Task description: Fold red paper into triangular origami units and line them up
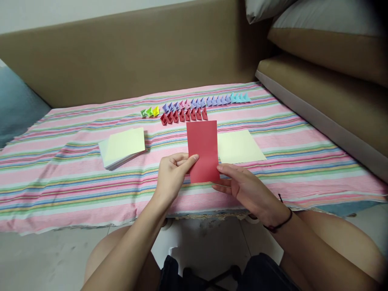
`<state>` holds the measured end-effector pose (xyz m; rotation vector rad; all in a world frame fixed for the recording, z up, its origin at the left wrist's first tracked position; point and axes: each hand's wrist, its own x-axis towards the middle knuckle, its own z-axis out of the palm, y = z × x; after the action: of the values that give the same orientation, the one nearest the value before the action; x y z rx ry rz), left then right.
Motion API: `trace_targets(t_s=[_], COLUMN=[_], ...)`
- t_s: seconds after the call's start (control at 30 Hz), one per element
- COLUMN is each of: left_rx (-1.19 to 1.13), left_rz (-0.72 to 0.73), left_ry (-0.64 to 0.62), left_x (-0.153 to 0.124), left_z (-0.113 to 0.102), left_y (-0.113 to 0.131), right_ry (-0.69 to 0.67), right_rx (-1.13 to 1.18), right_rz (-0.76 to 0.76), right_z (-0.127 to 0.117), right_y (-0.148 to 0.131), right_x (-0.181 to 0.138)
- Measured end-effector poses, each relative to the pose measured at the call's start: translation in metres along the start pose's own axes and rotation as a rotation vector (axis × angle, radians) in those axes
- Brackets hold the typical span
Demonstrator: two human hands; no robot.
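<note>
Both my hands hold a red folded sheet of paper (203, 149) upright above the near edge of a low table covered with a striped cloth (60, 178). My left hand (172, 176) pinches its lower left edge between thumb and curled fingers. My right hand (247, 190) grips its lower right corner with the thumb on top. Behind the sheet stand rows of small folded paper boats: red ones (184, 116), with green and yellow (150, 112), purple and pink (194, 103) and light blue ones (241, 97) behind them.
A stack of pale yellow paper (123, 146) lies on the cloth at the left. A single pale yellow sheet (239, 146) lies at the right. A brown sofa (130, 52) stands behind the table, with cushions (327, 36) at the right. My knees are under the table's front edge.
</note>
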<state>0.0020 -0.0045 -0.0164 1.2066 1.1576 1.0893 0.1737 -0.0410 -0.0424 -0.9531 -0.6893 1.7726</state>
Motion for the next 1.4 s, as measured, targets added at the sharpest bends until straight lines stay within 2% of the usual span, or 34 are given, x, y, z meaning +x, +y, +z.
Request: trace_targets(t_s=[0.1,0.23,0.3,0.33,0.47,0.7,1.4], left_rx=[0.023,0.116,0.197,0.244,0.358,0.383,0.357], left_rz=[-0.04,-0.22,-0.294,-0.319,-0.36,-0.385,-0.409], left_ry=[0.018,-0.032,-0.081,-0.095,-0.097,-0.098,-0.102], left_x=[0.003,0.009,0.013,0.015,0.021,0.027,0.025], left_z=[-0.003,-0.009,-0.011,-0.012,-0.015,-0.018,-0.013], left_y=[-0.001,-0.009,-0.016,-0.02,-0.036,-0.05,-0.041], right_ry=[0.059,0.254,0.206,0.152,0.027,0.049,-0.042], right_rx=[-0.173,-0.733,-0.972,-1.048,-1.198,-1.239,-1.301], right_rz=[-0.079,-0.532,-0.705,-0.741,-0.725,-0.78,-0.772], right_z=[-0.001,-0.007,-0.012,-0.014,-0.023,-0.03,-0.04], right_y=[-0.001,-0.003,0.0,0.003,0.02,0.033,0.035], right_x=[0.001,0.004,0.009,0.013,0.029,0.039,0.024])
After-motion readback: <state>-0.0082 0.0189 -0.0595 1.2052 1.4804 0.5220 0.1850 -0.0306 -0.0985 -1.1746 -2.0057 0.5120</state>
